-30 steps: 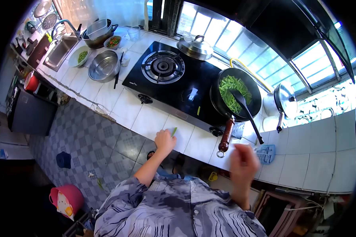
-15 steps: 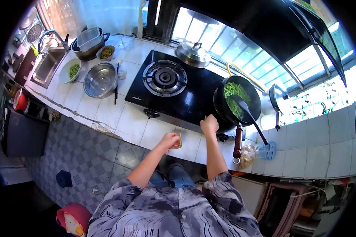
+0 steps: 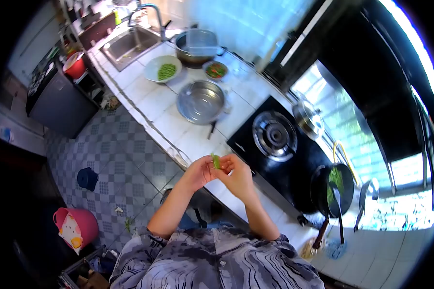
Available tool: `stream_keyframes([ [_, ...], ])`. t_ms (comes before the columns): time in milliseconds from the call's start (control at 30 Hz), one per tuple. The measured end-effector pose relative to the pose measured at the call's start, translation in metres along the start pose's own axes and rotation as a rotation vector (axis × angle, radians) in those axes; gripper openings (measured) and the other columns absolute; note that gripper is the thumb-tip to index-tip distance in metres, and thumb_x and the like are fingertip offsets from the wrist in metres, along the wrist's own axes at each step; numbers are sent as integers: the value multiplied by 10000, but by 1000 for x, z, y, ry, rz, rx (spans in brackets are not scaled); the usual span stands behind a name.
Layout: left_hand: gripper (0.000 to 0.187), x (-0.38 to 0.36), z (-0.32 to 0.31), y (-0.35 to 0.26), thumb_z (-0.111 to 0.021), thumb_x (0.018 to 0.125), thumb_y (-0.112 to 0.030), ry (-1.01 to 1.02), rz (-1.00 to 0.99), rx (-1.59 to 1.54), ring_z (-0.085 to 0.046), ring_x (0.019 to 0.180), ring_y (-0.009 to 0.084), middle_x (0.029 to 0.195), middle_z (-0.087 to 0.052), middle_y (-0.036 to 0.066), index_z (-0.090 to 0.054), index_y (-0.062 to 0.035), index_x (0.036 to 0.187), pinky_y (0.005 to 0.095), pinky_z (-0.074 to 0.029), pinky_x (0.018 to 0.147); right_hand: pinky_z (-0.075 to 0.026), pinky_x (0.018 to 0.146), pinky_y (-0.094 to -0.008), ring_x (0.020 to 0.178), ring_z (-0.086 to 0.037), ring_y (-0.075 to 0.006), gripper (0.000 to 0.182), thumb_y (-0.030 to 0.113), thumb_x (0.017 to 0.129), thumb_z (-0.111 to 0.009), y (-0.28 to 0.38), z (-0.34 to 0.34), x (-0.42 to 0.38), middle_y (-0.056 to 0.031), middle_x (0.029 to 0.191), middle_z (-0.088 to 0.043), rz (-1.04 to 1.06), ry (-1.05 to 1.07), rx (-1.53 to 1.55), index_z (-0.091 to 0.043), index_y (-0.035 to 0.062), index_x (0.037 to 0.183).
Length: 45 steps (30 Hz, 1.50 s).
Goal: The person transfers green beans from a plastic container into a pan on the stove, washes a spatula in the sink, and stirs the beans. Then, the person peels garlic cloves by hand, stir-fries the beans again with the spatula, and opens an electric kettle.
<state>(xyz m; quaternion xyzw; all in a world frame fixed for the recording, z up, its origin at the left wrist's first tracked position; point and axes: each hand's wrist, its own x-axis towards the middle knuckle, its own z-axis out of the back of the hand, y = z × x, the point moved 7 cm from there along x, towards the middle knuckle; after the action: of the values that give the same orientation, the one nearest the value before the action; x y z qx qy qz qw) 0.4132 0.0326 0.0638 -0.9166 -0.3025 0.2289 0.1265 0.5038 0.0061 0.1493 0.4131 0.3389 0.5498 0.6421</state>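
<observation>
Close together above the counter's front edge, my two hands meet at a short green vegetable piece [image 3: 216,161]. My left hand [image 3: 197,173] has its fingers closed on one side of the piece. The fingers of my right hand [image 3: 235,175] pinch it from the other side. Beyond them stands a metal colander or bowl [image 3: 201,102]. To the right is the black gas stove [image 3: 294,168], with a wok [image 3: 345,212] holding green vegetables [image 3: 336,179] and a dark spatula.
A white bowl of green pieces [image 3: 166,71], a small bowl of chopped red and green bits [image 3: 216,71] and a pot [image 3: 193,57] stand near the sink [image 3: 130,45]. A lid [image 3: 307,119] lies behind the stove. A pink bin [image 3: 84,224] is on the floor.
The view has turned left, toward the sink. My right hand has left the wok's side and come to my left hand, and both now touch the green piece.
</observation>
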Motion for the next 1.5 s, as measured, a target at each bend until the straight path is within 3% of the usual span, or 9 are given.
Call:
stream_keyframes([
  [200,249,-35,136,-117,-397,839,-232,-94,-24,-365,-587,806,303,840,-580,168,-499,-8,872,428,-489,753,-384,484,-248,525,-481,-115,189,140,699,-649,60,-128,85,-39,649,-531,84,-85,-147,-571,43,841],
  [433,165,-158,285,-310,-468,790,-135,-611,-260,-132,-589,781,286,817,-587,136,-497,-39,921,421,-503,710,-420,524,-264,548,-521,-146,202,168,725,-625,128,-311,190,-63,664,-570,108,96,-22,-579,45,878],
  [633,167,-160,322,-473,-446,789,-95,-604,-442,-110,-589,772,270,824,-583,138,-496,-48,942,413,-506,694,-400,506,-208,582,-488,-73,130,115,801,-560,140,-339,359,-12,704,-567,104,-167,215,-582,25,892],
  [967,175,9,380,-692,-488,763,-79,-474,-260,162,-598,696,262,782,-581,138,-482,-21,928,396,-524,617,-446,674,-305,721,-561,-203,205,163,815,-519,30,-335,788,-110,801,-604,250,-621,-67,-579,-9,907],
  [1067,209,70,393,-747,-485,778,-81,-615,-130,334,-597,703,260,781,-573,135,-476,-5,972,366,-537,618,-420,559,-277,634,-516,-127,241,226,809,-534,2,-331,864,-49,675,-570,133,-517,123,-584,-10,808],
  [1100,206,91,387,-766,-482,790,-97,-616,-109,408,-597,723,243,786,-572,124,-477,-13,978,346,-538,605,-450,581,-304,640,-561,-151,268,239,774,-548,-18,-335,890,-108,708,-617,-64,-311,102,-599,-24,791],
  [1200,189,168,389,-806,-490,807,-129,-594,-95,554,-595,691,209,773,-571,103,-484,-20,961,325,-537,588,-453,601,-293,658,-556,-142,202,170,718,-636,-46,-340,921,-101,718,-614,8,-346,293,-600,-17,785],
  [1300,180,235,395,-823,-504,821,-174,-521,-114,666,-587,653,176,759,-568,82,-501,-29,928,302,-530,557,-434,519,-271,581,-539,-121,149,142,715,-636,-51,-333,913,-34,645,-573,3,-491,42,-590,19,785],
  [1500,199,310,368,-818,-524,822,-235,-346,-81,882,-534,540,119,700,-539,52,-551,-38,844,247,-480,466,-411,483,-250,536,-494,-101,214,178,738,-648,-51,-342,920,-32,629,-553,-35,-358,227,-567,-4,815],
])
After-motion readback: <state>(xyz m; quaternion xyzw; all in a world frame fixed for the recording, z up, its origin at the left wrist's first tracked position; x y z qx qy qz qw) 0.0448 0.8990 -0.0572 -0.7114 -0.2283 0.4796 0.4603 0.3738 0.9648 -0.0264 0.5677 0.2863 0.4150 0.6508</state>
